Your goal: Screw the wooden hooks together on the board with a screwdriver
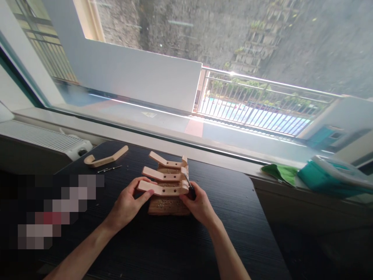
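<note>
In the head view, the near wooden hook (169, 191) lies between the person's two hands, across a rough wooden block (169, 209) on a dark table (236, 229). Its long axis runs left to right, with the flat end reaching past the block's left edge and the curled end at the right. The left hand (129, 199) is at the flat end, thumb on the near side and fingers behind, clamped on it. The right hand (200, 200) is at the curled end, its fingers closed around a dark-handled tool (191, 191) whose thin shaft slants far and left toward the curls. Whether the tip touches wood cannot be told, nor whether the right thumb presses the hook or the block.

Just beyond, the middle hook (157, 174) and the far hook (171, 163) lie roughly parallel to it, leaving narrow gaps between.

The block's near edge extends beyond the near hook. The tabletop runs on right to a sloping edge and far to the window sill (204, 155). Far left, near the table's edge, lie a loose hook (108, 160) and thin metal pieces (109, 169).
</note>
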Available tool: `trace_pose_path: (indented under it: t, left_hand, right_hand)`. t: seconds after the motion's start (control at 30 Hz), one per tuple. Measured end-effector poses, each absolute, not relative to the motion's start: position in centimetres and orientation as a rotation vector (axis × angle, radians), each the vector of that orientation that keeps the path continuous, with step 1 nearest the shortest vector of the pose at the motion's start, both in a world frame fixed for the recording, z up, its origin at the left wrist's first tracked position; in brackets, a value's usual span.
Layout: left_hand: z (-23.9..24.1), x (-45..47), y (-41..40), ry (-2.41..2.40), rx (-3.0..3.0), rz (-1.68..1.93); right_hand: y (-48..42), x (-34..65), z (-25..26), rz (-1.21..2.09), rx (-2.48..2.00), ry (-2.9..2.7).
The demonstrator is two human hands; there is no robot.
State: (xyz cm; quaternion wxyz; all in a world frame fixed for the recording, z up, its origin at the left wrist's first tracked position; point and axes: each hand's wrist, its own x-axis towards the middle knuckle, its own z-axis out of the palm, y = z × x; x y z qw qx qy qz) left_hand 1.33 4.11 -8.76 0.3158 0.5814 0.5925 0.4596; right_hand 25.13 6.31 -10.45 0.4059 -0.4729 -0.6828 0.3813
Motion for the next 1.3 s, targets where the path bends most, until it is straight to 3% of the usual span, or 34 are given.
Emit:
trace_pose_path:
  t: [0.37, 0.57, 0.87, 1.03, 1.3]
  left_hand:
    - [-10.6, 1.0, 4.0, 1.477, 1.424, 1.241]
    - [-10.9, 1.1, 4.3, 1.489, 1.417, 1.239]
    - [-8.5, -3.2, 4.2, 1.772, 1.536, 1.138]
    - [-6.1, -9.4, 6.4, 2.240, 1.756, 0.963]
    - [-2.9, -13.8, 12.8, 2.381, 1.799, 0.273]
  right_hand:
    - [6.2, 25.2, -10.1, 0.807, -1.183, -1.830]
    - [6.5, 25.2, -10.5, 0.889, -1.214, -1.811]
    - [6.4, 25.5, -10.6, 0.975, -1.222, -1.792]
    - [6.2, 25.9, -10.5, 0.917, -1.157, -1.758]
    - [7.2, 26.6, -12.4, 0.952, -1.193, -1.473]
